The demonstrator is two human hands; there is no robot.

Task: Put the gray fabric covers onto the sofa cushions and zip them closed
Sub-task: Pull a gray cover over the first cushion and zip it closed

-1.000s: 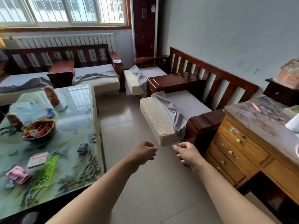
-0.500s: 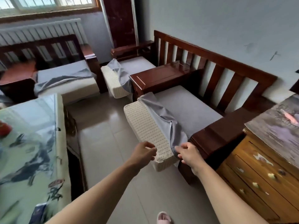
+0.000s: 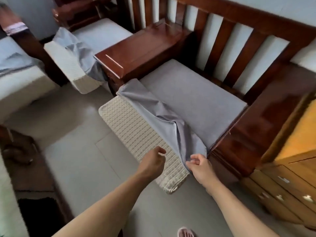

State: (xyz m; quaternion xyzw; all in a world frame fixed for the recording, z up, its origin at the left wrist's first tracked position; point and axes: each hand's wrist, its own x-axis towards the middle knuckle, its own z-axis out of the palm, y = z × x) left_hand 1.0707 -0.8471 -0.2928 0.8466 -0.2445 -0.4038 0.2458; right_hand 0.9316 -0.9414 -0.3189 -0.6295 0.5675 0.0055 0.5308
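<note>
Right hand pinches the loose near corner of the gray cover, fingers curled round the hem, down at the cushion's near end. Left hand hovers just over the bare cream face, fingers loosely curled, holding nothing. That cushion sits on the wooden sofa, its front part sticking out past the seat, still uncovered. Its long axis runs from near me, by my right hand, away toward the armrest box; the cover lies bunched along that same line. To do this well, I reckon I should take the hem with both hands, spread the opening wide, and draw it evenly over the front edge, keeping the corners lined up so the zip can meet.
</note>
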